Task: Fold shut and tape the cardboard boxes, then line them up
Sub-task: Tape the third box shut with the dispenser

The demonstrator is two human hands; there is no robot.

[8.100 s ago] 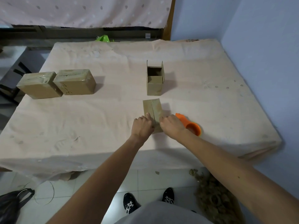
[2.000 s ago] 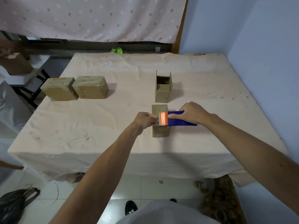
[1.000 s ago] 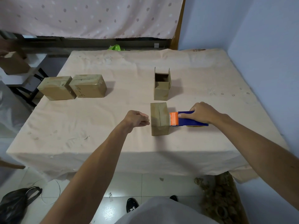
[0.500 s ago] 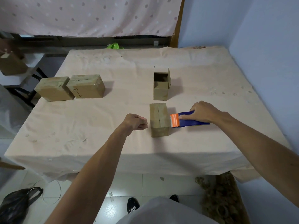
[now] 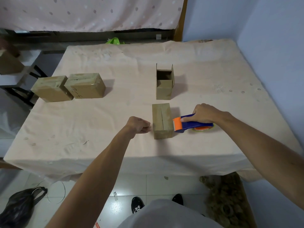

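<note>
The grip of the right hand (image 5: 204, 113) is closed round the handle of a blue tape dispenser with an orange toothed head (image 5: 189, 124), the forefinger laid forward toward the orange end. The dispenser lies flat on the bench under a pale pink cloth (image 5: 98, 129), its long axis running 3 to 9 o'clock and its teeth pointing to 9. At 9 o'clock from that grip, touching or just beside the teeth, stands the small closed brown cardboard box (image 5: 162, 120). Its long axis runs 12 to 6, and the seam between its top flaps follows the same line, so the tool sits crosswise to the seam. Whether clear tape already lies over the top cannot be told. On the box's far side, at its 9 o'clock and just beside its wall, the left hand (image 5: 139, 125) is curled into a fist with nothing seen in it. Both hands are near, but the right has the tool. At 12 o'clock stands an open-topped brown cardboard box (image 5: 164, 83); well apart, toward 10 o'clock, is a pair of taped brown cardboard boxes (image 5: 85, 86).
</note>
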